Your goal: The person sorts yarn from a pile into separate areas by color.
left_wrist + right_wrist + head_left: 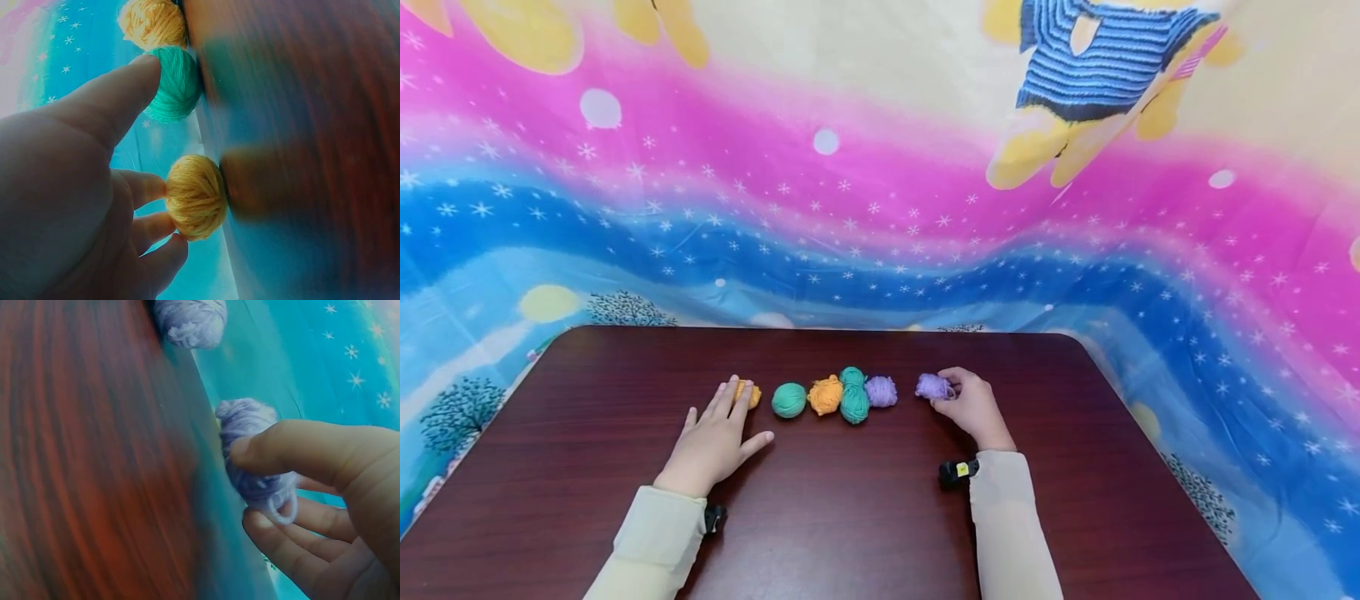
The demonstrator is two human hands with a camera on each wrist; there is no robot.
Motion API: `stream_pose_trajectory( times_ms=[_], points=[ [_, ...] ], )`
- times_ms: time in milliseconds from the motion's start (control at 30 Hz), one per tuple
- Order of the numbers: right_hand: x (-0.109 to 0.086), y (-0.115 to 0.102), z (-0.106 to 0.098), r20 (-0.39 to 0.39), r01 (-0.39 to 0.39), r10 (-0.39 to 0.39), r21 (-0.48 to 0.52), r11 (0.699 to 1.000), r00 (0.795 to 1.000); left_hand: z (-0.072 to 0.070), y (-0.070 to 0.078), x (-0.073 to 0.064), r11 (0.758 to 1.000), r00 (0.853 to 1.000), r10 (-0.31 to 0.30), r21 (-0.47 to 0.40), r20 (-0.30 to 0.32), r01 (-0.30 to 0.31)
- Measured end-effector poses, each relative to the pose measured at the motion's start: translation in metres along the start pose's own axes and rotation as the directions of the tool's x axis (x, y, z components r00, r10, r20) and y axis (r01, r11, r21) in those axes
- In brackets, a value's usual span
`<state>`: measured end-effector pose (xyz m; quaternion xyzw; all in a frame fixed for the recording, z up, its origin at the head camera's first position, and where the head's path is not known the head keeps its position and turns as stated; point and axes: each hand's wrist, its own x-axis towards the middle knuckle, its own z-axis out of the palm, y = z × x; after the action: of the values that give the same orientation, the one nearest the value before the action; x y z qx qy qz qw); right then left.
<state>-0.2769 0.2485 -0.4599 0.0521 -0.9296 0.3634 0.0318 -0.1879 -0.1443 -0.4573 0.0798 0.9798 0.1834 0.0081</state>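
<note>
My left hand lies spread over a yellow ball of yarn, its fingers straight and touching the ball's top and far side, the thumb pointing off to the right. Between thumb and fingers, my right hand pinches a purple ball of yarn; a loose loop of strand sticks out in the right wrist view. Between the hands runs a row: a green ball, an orange-yellow ball, two green balls one behind the other, and another purple ball.
The dark reddish-brown table has a glossy top. Behind it and along both sides hangs a printed cloth with snowflakes and bears. A small black camera is strapped at the right wrist, another at the left.
</note>
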Motion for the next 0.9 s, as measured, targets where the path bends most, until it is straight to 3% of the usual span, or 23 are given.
stream_pose_trajectory(
  times_ms=[200,567,733,900],
  points=[
    [-0.001,0.005,-0.01,-0.096,0.015,-0.013,0.019,1.0,0.995,0.0,0.0,0.0,1.0,1.0,-0.002,-0.002,0.007,0.002],
    [-0.004,0.018,-0.028,-0.248,-0.012,0.026,0.058,0.998,0.968,-0.002,0.001,0.0,1.0,1.0,0.004,-0.001,-0.01,-0.004],
    [-0.005,0.025,-0.036,-0.316,-0.021,0.037,0.055,0.998,0.948,-0.002,0.001,0.0,1.0,1.0,0.001,-0.001,-0.003,-0.001],
    [-0.009,0.033,-0.043,-0.383,-0.069,0.098,0.088,0.994,0.919,-0.001,0.001,0.001,1.0,1.0,0.001,0.002,0.006,-0.001]
  ],
)
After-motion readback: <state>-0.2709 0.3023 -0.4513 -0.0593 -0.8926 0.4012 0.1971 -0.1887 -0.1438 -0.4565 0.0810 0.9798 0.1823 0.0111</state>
